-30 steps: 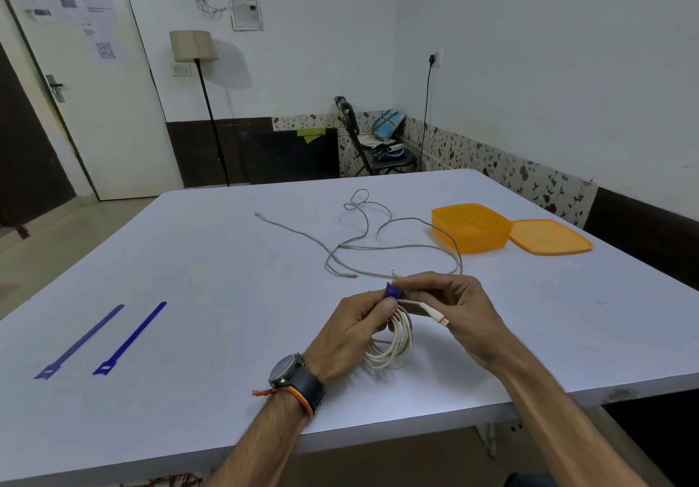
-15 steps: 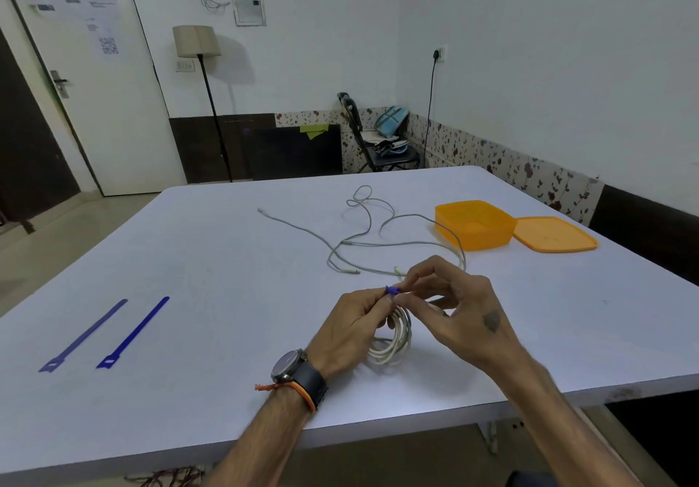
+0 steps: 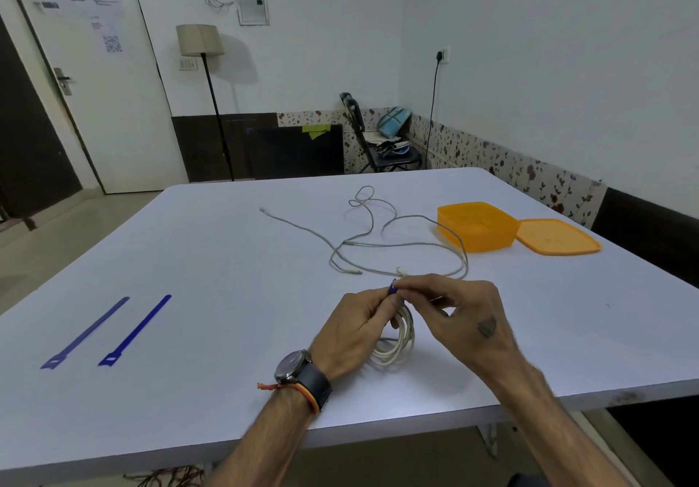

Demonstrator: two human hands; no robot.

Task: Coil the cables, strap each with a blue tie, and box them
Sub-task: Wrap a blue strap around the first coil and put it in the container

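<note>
A coiled white cable point(image 3: 397, 342) hangs over the near part of the white table point(image 3: 212, 267). My left hand point(image 3: 351, 329) grips its top. My right hand point(image 3: 459, 310) pinches the blue tie point(image 3: 393, 289) wrapped round the coil's top, right beside the left fingertips. Loose grey cables point(image 3: 378, 242) sprawl across the table's middle. Two flat blue ties point(image 3: 134, 331) lie side by side at the left. An open orange box point(image 3: 476, 225) stands at the right, its orange lid point(image 3: 556, 236) lying next to it.
A folding chair point(image 3: 378, 146) with bags stands behind the table by the far wall. A floor lamp point(image 3: 202, 42) and a white door point(image 3: 94, 70) are at the back left. The table's near edge runs just under my forearms.
My right hand has turned over so its back faces up, and its fingers have shifted onto the blue tie at the coil's top. The white plug end is no longer visible.
</note>
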